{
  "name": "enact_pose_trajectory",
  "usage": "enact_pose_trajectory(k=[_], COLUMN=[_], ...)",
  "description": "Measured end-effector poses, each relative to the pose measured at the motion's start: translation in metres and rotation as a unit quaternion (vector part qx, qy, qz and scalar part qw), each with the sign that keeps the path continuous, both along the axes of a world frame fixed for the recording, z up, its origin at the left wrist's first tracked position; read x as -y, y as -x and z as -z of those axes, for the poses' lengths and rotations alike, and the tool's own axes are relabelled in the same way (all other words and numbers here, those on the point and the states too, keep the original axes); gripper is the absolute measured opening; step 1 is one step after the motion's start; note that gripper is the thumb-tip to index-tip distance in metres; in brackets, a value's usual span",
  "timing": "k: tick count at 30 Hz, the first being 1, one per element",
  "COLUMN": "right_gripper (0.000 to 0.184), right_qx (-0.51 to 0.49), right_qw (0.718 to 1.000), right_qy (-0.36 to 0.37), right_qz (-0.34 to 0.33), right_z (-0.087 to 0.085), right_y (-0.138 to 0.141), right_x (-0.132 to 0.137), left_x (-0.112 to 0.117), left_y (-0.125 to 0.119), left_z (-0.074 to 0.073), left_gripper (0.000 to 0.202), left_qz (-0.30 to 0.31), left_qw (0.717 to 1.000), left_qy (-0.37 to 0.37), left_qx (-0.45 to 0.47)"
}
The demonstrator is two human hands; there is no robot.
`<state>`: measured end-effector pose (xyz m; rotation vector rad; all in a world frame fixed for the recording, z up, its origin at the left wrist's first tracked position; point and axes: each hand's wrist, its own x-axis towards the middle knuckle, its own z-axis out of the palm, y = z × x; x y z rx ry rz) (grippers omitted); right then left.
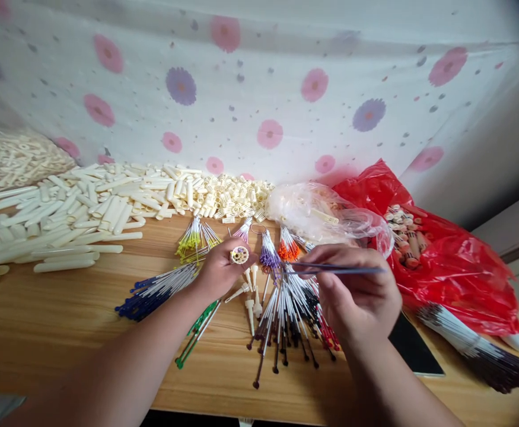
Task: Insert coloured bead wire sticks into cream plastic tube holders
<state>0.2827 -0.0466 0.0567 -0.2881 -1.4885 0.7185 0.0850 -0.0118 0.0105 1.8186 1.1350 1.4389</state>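
My left hand [221, 270] is closed around a small cream plastic ring piece [239, 255], held up above the wooden table [63, 332]. My right hand [357, 293] pinches a thin dark-tipped stick [339, 268] that lies level and points toward the left hand. Below and between the hands lies a fan of thin white sticks with coloured tips [286, 314]. Bundles with yellow [191, 240], purple [268, 254] and orange tips [288, 248] lie just beyond the hands.
A heap of cream plastic tubes [76, 207] and small ring pieces [236, 198] fills the back left. A clear bag [321, 213] and a red bag [446, 261] sit at the right. A dark phone [413, 350] and another stick bundle [481, 350] lie near the right edge. Floral cloth [259, 89] hangs behind.
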Motion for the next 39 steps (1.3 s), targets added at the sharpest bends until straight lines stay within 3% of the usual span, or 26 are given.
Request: enact_pose_trajectory(k=[7, 18, 27, 39], right_gripper=[0.031, 0.024, 0.025, 0.027], right_qx=[0.112, 0.142, 0.106, 0.099], right_qw=[0.979, 0.971, 0.979, 0.979], right_qy=[-0.129, -0.090, -0.043, -0.074], right_qz=[0.115, 0.167, 0.170, 0.163], right_z=[-0.0053, -0.0040, -0.0010, -0.0019], right_y=[0.0005, 0.0037, 0.0069, 0.0028], right_x=[0.0096, 0.0101, 0.0103, 0.0084], left_x=[0.0008, -0.0006, 0.0002, 0.0013], left_y=[-0.0079, -0.0080, -0.0064, -0.0090], left_z=[0.0022, 0.0060, 0.0062, 0.0043], left_gripper=[0.036, 0.023, 0.027, 0.027], left_qz=[0.029, 0.046, 0.005, 0.070], left_qw=[0.999, 0.996, 0.983, 0.992], left_qy=[-0.010, -0.039, -0.137, -0.082], left_qx=[-0.035, -0.061, -0.118, -0.061])
